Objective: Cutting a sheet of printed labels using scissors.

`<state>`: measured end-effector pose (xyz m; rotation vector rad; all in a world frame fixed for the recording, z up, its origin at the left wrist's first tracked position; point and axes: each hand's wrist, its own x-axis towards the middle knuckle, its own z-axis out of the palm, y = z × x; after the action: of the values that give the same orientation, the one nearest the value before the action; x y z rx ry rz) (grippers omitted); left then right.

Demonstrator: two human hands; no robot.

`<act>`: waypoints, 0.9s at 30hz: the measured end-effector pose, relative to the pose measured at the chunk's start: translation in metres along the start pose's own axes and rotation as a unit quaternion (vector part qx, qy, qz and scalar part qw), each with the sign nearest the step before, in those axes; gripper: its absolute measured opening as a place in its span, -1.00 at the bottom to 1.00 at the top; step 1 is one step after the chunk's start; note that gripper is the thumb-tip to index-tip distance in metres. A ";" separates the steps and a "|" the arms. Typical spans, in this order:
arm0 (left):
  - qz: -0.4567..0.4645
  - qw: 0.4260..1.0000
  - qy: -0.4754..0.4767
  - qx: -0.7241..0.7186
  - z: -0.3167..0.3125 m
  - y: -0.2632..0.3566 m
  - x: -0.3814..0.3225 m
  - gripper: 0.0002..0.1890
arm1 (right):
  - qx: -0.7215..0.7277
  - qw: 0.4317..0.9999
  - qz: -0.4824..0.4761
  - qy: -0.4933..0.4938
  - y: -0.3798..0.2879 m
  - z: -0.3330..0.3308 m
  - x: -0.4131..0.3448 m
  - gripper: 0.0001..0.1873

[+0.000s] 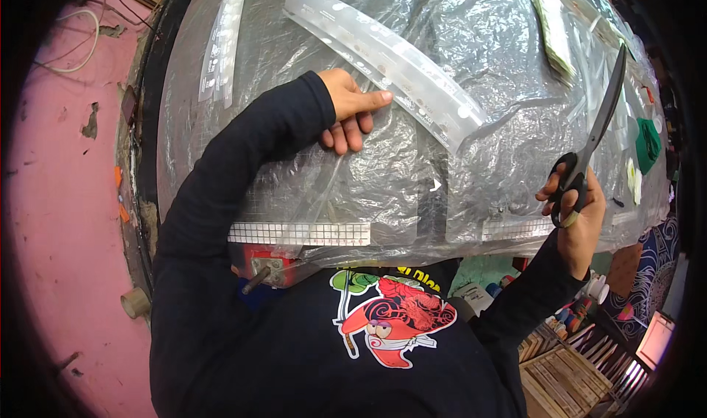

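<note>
My left hand (pixel 351 111) is over the plastic-covered table (pixel 386 191), thumb stretched out and fingers curled below it. The thumb tip overlaps the near edge of a curled translucent plastic sheet (pixel 386 59) printed with white marks. Between thumb and fingers I see nothing gripped. On the right, my right hand (pixel 585 213) holds large black-handled scissors (pixel 594 136) through the finger loops. Their dark blades are together and point away from me. Narrow printed plastic strips (pixel 223 48) lie at the upper left.
White grid rulers (pixel 301 233) (pixel 516 230) lie along the table's near edge under the clear cover. A stack of pale sheets (pixel 552 28) and a green bundle (pixel 648 146) are at the right. A pink wall (pixel 66 208) stands at the left. Wooden frames (pixel 566 382) sit low right.
</note>
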<state>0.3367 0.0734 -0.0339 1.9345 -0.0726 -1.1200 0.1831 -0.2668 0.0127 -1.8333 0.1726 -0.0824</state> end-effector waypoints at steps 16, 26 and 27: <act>0.209 0.948 0.238 0.028 -0.051 0.062 -0.010 -0.69 | 0.044 0.999 -0.002 0.006 -0.001 0.020 0.014 -0.48; 0.205 0.911 0.288 -0.213 -0.040 -0.027 0.028 -0.54 | 0.179 0.897 0.257 -0.312 -0.009 0.048 -0.026 -0.48; 0.202 0.914 0.281 -0.214 -0.038 -0.028 0.032 -0.54 | 0.146 0.889 0.281 -0.330 -0.008 0.049 -0.028 -0.56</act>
<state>0.3733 0.1010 -0.0670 1.6657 0.0799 -0.2506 0.1633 -0.2132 0.0084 -1.3592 0.1892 0.8702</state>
